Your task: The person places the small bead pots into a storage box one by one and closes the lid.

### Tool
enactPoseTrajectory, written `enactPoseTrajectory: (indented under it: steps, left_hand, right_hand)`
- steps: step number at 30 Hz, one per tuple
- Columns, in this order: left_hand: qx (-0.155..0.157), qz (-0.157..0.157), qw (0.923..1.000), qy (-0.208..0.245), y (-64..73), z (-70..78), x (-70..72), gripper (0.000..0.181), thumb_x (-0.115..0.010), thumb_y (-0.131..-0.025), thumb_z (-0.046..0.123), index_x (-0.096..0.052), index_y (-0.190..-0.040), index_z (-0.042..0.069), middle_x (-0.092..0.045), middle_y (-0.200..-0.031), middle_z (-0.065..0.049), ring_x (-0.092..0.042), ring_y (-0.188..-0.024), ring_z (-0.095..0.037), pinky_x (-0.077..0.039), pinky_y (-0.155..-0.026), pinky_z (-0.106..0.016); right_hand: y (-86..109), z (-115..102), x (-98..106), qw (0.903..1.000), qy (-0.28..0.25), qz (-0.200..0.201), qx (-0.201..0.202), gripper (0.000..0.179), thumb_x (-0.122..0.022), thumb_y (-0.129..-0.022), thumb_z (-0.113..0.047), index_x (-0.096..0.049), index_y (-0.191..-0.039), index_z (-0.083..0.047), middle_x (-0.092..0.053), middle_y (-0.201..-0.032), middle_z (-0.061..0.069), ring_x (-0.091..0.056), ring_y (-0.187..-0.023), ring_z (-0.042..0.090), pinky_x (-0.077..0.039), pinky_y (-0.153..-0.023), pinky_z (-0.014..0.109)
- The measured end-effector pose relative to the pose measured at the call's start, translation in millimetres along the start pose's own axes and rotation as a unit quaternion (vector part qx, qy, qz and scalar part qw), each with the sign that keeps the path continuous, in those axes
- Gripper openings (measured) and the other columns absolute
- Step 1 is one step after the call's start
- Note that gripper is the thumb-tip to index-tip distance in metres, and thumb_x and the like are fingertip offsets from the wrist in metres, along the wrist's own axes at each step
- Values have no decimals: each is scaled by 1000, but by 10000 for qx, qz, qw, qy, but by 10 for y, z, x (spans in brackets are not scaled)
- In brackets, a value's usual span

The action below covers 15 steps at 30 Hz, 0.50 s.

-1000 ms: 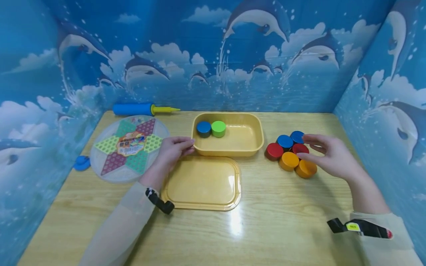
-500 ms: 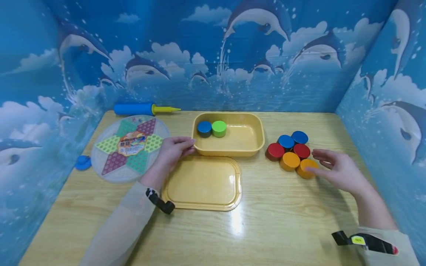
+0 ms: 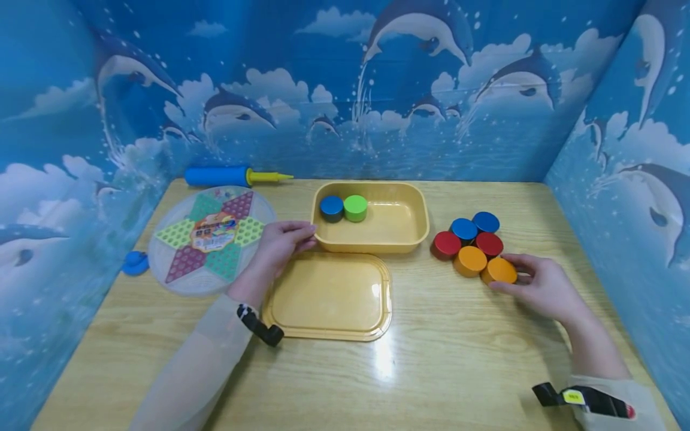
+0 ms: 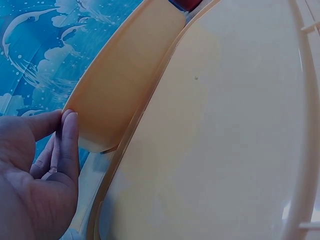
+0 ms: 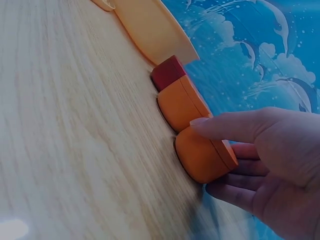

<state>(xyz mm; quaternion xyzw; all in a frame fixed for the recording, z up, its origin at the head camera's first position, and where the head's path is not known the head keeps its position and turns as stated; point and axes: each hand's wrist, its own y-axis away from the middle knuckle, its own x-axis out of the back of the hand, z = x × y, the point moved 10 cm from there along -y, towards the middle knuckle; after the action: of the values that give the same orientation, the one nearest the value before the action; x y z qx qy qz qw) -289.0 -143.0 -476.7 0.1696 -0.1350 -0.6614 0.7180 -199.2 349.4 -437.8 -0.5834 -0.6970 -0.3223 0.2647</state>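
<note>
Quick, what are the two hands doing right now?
Left hand: closed, pinching the rim of the box.
Right hand: closed around the nearest orange block.

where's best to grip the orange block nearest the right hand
Probably across its round side wall, coming from the right: this orange block is a squat cylinder, and another orange block and a red one crowd its left and far sides.

Got box (image 3: 399,218) back-mid on counter (image 3: 442,359), 2 cyls (image 3: 355,208) in its L half, lid (image 3: 329,296) just in front, 6-cyl cluster (image 3: 470,261) R, game board (image 3: 212,233) L, pump (image 3: 215,176) behind board.
</note>
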Motion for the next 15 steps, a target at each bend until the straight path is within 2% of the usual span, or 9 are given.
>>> enactPoseTrajectory:
  steps: [4, 12, 15]
  left_hand:
    - [-3, -12, 10000, -1, -6, -5, 1, 30, -75, -100, 8, -70, -128, -2, -69, -121, -19, -75, -92, -19, -65, -87, -30]
    - [-17, -14, 10000, 30, 1, -1, 0, 30, -75, -100, 8, -70, -128, -3, -69, -121, -19, -75, -91, -19, -65, -87, -30]
    - [-30, -44, 10000, 39, -1, -4, 0, 31, -76, -100, 8, -70, -128, -2, -69, -120, -19, -76, -91, -18, -65, -87, -30]
  right_hand:
    - [23, -15, 36, 10000, 36, 58, 47, 76, -86, -92, -41, -58, -143, 9, -61, -138, 31, -67, -114, 47, -56, -81, 9]
    - [91, -35, 242, 9998, 30, 200, 83, 76, -87, -92, -36, -56, -145, 10, -61, -138, 32, -66, -115, 50, -50, -78, 2]
    - [130, -53, 371, 9994, -3, 323, 119, 75, -87, -91, -34, -56, -145, 8, -62, -137, 32, -67, -112, 48, -53, -75, 4]
